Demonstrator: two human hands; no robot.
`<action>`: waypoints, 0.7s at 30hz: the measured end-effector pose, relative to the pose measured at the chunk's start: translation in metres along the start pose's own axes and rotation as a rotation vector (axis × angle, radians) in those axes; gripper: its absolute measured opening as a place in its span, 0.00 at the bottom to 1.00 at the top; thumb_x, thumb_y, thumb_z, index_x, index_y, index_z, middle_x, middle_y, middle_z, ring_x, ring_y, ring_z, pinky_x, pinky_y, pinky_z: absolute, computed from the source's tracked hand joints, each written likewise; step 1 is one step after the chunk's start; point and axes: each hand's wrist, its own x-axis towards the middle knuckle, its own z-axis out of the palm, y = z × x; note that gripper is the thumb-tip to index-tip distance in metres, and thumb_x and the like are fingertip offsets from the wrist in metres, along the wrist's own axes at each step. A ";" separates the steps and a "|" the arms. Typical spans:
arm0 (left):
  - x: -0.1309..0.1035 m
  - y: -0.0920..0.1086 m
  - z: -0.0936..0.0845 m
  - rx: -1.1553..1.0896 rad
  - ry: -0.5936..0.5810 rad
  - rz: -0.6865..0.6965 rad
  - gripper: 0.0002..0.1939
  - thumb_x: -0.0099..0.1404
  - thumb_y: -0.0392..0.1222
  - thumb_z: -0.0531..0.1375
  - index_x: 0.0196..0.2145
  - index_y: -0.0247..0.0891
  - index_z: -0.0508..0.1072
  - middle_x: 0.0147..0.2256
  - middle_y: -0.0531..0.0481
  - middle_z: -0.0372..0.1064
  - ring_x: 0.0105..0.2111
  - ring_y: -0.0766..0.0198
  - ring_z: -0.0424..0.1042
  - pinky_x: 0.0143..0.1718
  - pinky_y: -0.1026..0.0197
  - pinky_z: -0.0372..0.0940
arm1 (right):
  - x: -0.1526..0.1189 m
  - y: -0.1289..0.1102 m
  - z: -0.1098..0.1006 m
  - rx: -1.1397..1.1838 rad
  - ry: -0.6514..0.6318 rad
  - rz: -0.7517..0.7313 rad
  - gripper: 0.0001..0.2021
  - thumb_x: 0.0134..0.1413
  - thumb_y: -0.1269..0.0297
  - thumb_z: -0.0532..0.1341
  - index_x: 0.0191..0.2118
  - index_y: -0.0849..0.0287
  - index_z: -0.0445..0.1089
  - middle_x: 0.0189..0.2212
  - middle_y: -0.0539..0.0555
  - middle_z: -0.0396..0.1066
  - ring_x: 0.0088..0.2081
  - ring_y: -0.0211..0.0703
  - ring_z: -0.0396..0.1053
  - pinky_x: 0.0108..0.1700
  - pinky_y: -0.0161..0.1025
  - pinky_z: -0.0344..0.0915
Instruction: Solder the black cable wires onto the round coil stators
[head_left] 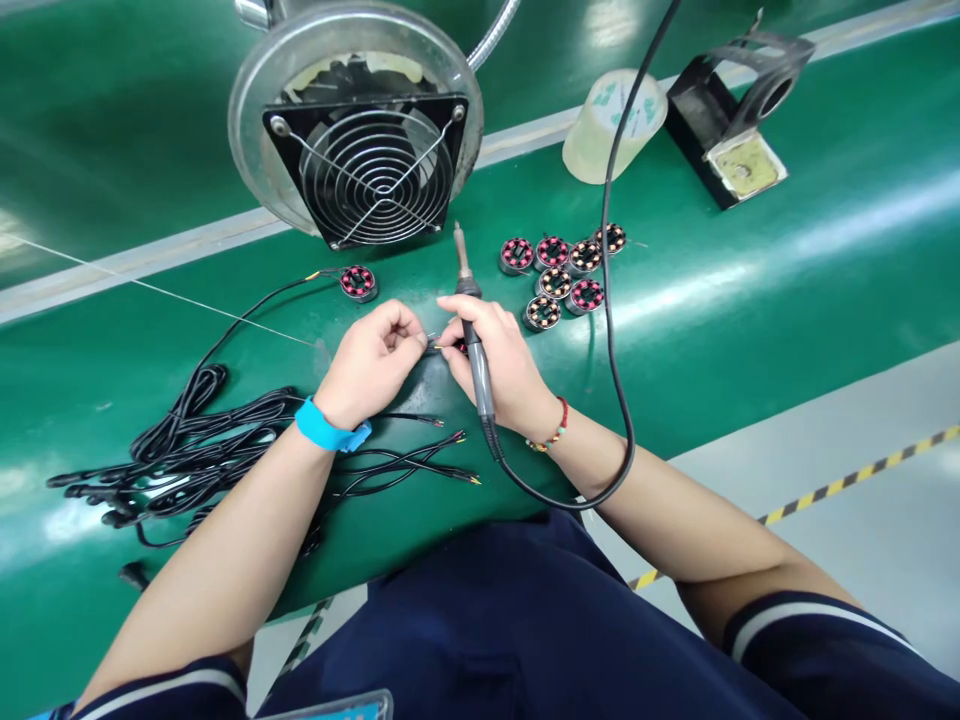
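My right hand (499, 360) holds a soldering iron (480, 375), its tip pointing up and away from me. The fingertips of that hand also pinch a small motor stator, mostly hidden, with a bit of red winding showing. Close beside it, my left hand (375, 360) is closed, thumb and finger pinching the end of a thin black cable by the stator. Fine wire ends show between the two hands. Beyond my left hand sits a stator with red windings (358, 283), a black cable joined to it. Several stators with red or copper windings (553, 283) stand right of the iron.
A round fume fan (382, 180) stands at the back. Behind the stators are a tape roll (615, 125) and an iron stand (739, 120) with a sponge. Black cables (225, 440) lie in a bundle at left. The iron's cord (611, 300) loops over my right forearm.
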 end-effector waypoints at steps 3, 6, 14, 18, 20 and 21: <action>-0.001 0.000 -0.001 -0.027 -0.042 0.003 0.01 0.54 0.34 0.56 0.26 0.37 0.66 0.20 0.58 0.63 0.19 0.71 0.63 0.22 0.67 0.59 | 0.000 0.001 0.000 0.042 0.006 0.027 0.20 0.53 0.73 0.56 0.53 0.57 0.59 0.33 0.49 0.73 0.42 0.48 0.66 0.48 0.46 0.60; -0.002 -0.001 -0.002 -0.019 -0.073 0.043 0.01 0.56 0.36 0.57 0.27 0.37 0.67 0.21 0.57 0.65 0.21 0.70 0.66 0.24 0.67 0.61 | 0.000 0.002 -0.001 0.092 -0.001 0.079 0.20 0.54 0.72 0.56 0.53 0.56 0.58 0.33 0.49 0.72 0.42 0.46 0.67 0.50 0.46 0.61; -0.004 -0.001 -0.003 0.069 -0.075 0.107 0.04 0.58 0.38 0.58 0.28 0.36 0.71 0.24 0.55 0.68 0.24 0.70 0.66 0.28 0.66 0.61 | 0.001 0.003 -0.001 0.203 -0.019 0.117 0.21 0.54 0.72 0.55 0.54 0.56 0.56 0.35 0.49 0.70 0.39 0.44 0.69 0.51 0.46 0.62; -0.004 -0.002 -0.005 0.098 -0.076 0.104 0.05 0.58 0.40 0.59 0.28 0.36 0.72 0.26 0.53 0.68 0.26 0.69 0.66 0.30 0.65 0.61 | 0.002 0.004 -0.004 0.160 -0.019 0.086 0.21 0.55 0.70 0.56 0.54 0.56 0.57 0.33 0.49 0.71 0.41 0.46 0.68 0.52 0.47 0.60; -0.004 -0.002 -0.006 0.122 -0.083 0.116 0.06 0.58 0.41 0.59 0.28 0.36 0.72 0.27 0.52 0.69 0.27 0.67 0.66 0.31 0.64 0.61 | 0.002 0.004 -0.006 0.127 -0.024 0.069 0.20 0.55 0.69 0.56 0.54 0.55 0.58 0.33 0.48 0.71 0.41 0.46 0.68 0.51 0.47 0.60; -0.004 -0.002 -0.006 0.132 -0.088 0.125 0.06 0.58 0.41 0.60 0.28 0.36 0.72 0.28 0.52 0.69 0.28 0.67 0.66 0.31 0.63 0.61 | 0.002 0.003 -0.006 0.110 -0.027 0.064 0.19 0.56 0.69 0.56 0.54 0.55 0.58 0.32 0.48 0.71 0.41 0.46 0.68 0.50 0.46 0.60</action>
